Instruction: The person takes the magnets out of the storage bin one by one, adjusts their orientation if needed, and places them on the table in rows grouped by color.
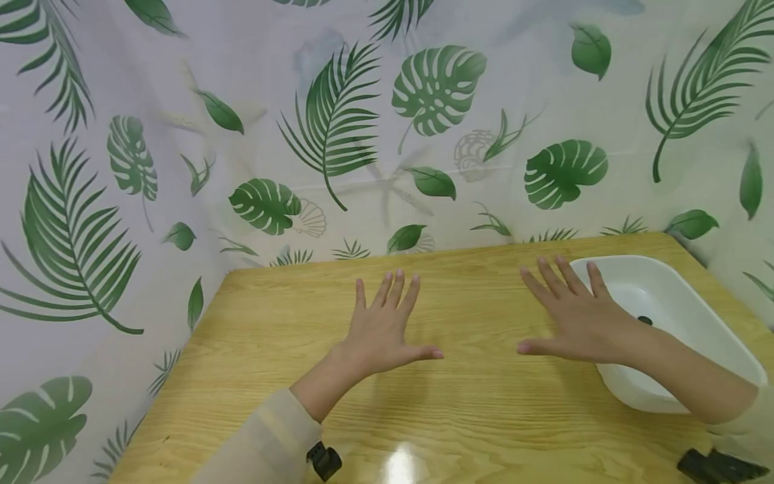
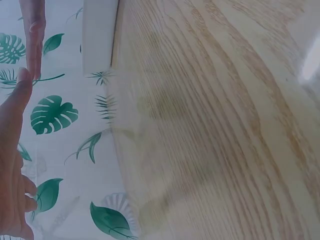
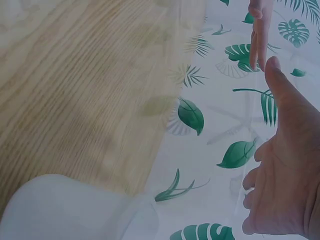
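Palm down above the wooden table (image 1: 272, 349), my left hand (image 1: 381, 333) has its fingers straight and its thumb stretched toward the right. My right hand (image 1: 580, 319) is spread the same way, its thumb pointing left. Neither hand holds anything. A white basin (image 1: 719, 336) with a dark drain hole stands under my right hand and forearm, which cover part of its left side. In the left wrist view the left hand (image 2: 10, 175) shows at the left edge; in the right wrist view the right hand (image 3: 287, 165) shows at the right.
Behind the table and on both sides hangs a white curtain (image 1: 254, 134) printed with green leaves, shells and starfish. Small black wrist cameras are strapped below each hand, the left camera (image 1: 324, 461) near the sleeve. A bright light reflection lies on the near tabletop.
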Demonstrator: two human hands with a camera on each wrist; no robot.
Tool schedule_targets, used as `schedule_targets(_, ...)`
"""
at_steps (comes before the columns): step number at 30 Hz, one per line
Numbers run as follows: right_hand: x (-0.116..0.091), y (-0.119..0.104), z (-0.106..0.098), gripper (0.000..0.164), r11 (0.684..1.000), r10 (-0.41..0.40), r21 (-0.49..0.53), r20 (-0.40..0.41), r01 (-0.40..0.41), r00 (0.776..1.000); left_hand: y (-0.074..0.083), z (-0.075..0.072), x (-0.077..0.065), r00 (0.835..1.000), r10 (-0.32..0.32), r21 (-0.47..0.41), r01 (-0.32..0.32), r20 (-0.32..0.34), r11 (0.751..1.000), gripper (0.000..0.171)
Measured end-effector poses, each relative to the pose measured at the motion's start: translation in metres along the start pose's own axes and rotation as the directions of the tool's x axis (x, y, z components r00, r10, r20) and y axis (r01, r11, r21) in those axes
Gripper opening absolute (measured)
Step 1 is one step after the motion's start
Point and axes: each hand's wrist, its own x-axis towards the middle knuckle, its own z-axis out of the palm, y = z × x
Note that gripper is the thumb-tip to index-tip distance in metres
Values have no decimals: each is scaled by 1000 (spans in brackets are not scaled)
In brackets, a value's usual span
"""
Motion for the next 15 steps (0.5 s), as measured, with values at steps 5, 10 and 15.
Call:
schedule_targets(5,-8,5,-4,108,1000,-6,8,5,6,1000,4,-1,2,1000,9,-10,-9,-3,1000,111)
schedule_targets(10,-16,12,-5,108,1000,-18,7,-4,18,1000,7,-1,4,1000,14,-22,-14,10,1000,111)
schedule_targets(15,-23,16,-8,107,1000,-16,-5,-20,16,1000,11,-1,5,1000,16,-21,-16,12,1000,110)
